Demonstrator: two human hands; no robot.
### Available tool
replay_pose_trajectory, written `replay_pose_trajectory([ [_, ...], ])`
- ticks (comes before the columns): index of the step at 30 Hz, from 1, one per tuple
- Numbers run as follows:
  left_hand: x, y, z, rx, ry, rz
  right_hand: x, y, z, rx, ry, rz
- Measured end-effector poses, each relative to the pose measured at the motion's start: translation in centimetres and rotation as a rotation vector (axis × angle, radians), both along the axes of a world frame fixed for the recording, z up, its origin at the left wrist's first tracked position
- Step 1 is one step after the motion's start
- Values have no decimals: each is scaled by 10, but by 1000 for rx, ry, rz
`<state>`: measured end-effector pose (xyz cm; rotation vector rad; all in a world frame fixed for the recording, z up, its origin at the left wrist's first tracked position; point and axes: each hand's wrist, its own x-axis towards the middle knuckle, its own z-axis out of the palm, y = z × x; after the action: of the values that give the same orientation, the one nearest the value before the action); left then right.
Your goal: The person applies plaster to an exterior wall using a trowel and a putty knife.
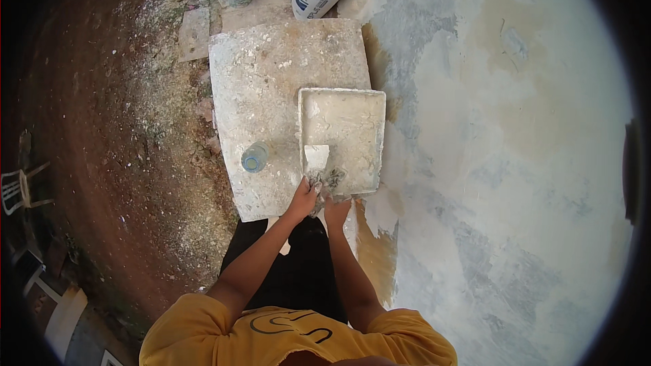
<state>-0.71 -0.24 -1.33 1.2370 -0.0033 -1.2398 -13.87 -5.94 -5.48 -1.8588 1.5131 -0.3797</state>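
Left hand [305, 196] closed round a scraper [317, 156], its pale trapezoid blade over the square, shallow tray [382, 122]; right hand [337, 213] beside a grey crumple [334, 176], grip unclear. Risk, judged: smeared fingers, if wet, slip; 1 knock topples clear bottle [254, 157]. Bench [271, 74] crusted, rough.

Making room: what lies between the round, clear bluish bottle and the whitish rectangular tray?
In the head view, only pale, stained board separates bottle and tray.
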Motion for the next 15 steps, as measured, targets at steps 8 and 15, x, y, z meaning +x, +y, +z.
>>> replay_pose_trajectory([
  [8, 9, -44, -24, 93, -172, -17, 87, -76, 63, 1000, -647, -158],
  [15, -7, -77, -11, 310, -735, -76, 80, -119, 15, 1002, -554, -118],
])
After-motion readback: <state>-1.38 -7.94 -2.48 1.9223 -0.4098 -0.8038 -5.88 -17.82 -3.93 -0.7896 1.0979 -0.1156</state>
